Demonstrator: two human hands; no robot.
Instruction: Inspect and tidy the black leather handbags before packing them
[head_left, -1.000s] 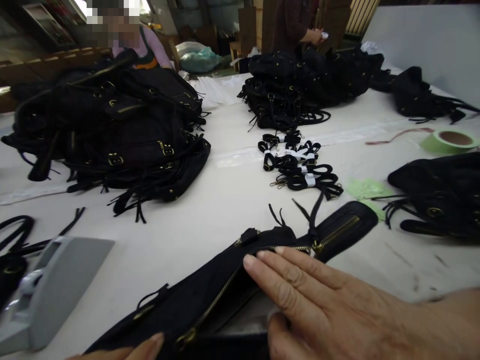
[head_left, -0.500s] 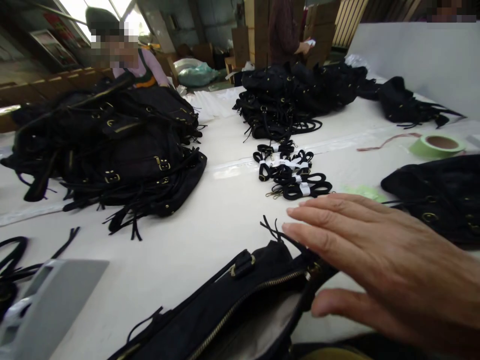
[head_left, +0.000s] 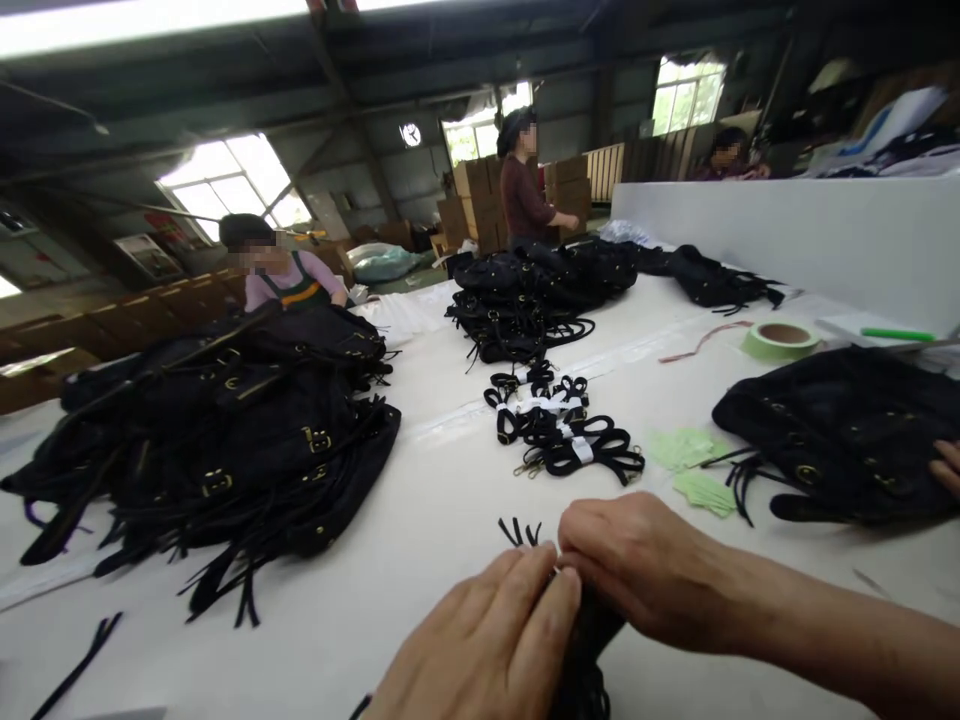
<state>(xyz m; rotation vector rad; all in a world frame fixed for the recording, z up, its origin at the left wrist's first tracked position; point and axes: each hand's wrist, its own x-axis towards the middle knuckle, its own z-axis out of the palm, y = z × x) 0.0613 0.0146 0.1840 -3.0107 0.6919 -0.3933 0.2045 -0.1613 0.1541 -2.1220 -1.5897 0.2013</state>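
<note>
Both hands work close together at 6 o'clock. The left hand [head_left: 480, 640] and right hand [head_left: 645, 570] are closed on a black bag [head_left: 581, 650], its long axis running from 6 toward 12 o'clock, with thin leather tassels [head_left: 521, 532] sticking up past the fingers. Bundled black straps [head_left: 559, 440] lie ahead on the white desk [head_left: 420, 560].

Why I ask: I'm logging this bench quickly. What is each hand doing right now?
Left hand: closed, holding the black fringed piece.
Right hand: closed, gripping the same piece just above the left hand.
</note>
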